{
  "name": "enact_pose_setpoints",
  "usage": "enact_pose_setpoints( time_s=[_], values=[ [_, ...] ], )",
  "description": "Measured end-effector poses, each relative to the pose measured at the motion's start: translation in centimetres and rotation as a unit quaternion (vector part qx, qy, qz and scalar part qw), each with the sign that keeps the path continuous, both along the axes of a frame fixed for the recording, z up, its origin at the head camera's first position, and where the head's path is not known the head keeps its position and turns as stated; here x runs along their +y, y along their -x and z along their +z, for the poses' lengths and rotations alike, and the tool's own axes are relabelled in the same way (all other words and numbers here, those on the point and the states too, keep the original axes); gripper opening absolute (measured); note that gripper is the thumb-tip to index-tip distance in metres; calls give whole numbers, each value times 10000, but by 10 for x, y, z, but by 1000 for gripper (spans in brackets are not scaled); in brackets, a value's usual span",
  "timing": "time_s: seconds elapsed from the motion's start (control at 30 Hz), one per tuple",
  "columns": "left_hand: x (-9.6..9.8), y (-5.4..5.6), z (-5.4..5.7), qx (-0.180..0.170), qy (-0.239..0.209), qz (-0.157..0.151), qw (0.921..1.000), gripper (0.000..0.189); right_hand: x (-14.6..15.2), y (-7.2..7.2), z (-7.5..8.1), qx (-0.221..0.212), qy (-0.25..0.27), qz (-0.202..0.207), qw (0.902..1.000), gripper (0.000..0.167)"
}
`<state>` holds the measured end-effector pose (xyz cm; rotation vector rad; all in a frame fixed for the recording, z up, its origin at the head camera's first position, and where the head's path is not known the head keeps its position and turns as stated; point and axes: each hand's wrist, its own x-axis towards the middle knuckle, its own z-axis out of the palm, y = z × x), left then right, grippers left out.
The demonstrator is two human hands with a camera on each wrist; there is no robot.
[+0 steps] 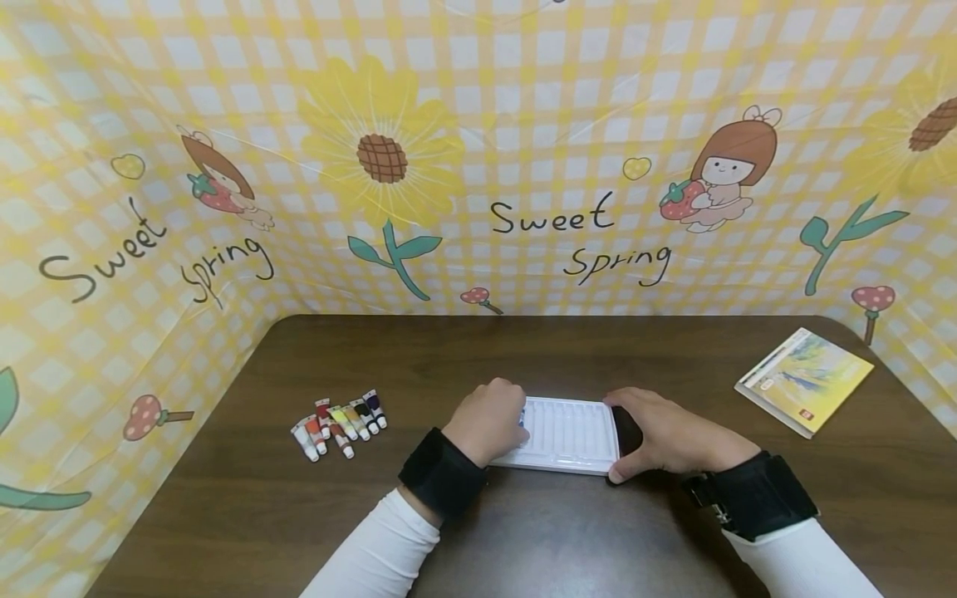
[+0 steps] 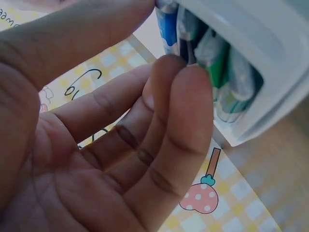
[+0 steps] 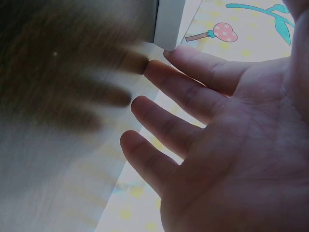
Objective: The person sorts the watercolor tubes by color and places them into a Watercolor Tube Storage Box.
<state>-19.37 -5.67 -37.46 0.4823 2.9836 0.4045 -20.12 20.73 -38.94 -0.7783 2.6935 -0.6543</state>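
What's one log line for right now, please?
left hand: by tubes in white tray | right hand: holds tray's right end | loose paint tubes: off to left | yellow booklet: off to right

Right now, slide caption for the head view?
Left hand and right hand at opposite ends of a white tray; small tubes lying left on the brown table.

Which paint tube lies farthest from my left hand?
The whitish tube at the group's left end, beside the orange tube; all others lie nearer your left hand.
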Motion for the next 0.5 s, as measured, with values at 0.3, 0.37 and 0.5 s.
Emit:
enact_pose_setpoints(
  time_s=[0.3, 0.37, 0.5],
  values=[
    [-4, 3, 3, 89, -140, -188, 9997, 15, 0, 0, 0, -141, -25, -73, 9999, 100],
    [-8, 5, 5, 146, -135, -189, 9996, 15, 0, 0, 0, -192, -35, -110, 9998, 101],
    [-26, 10, 8, 127, -160, -22, 9998, 15, -1, 1, -1, -155, -32, -82, 9998, 100]
  ],
)
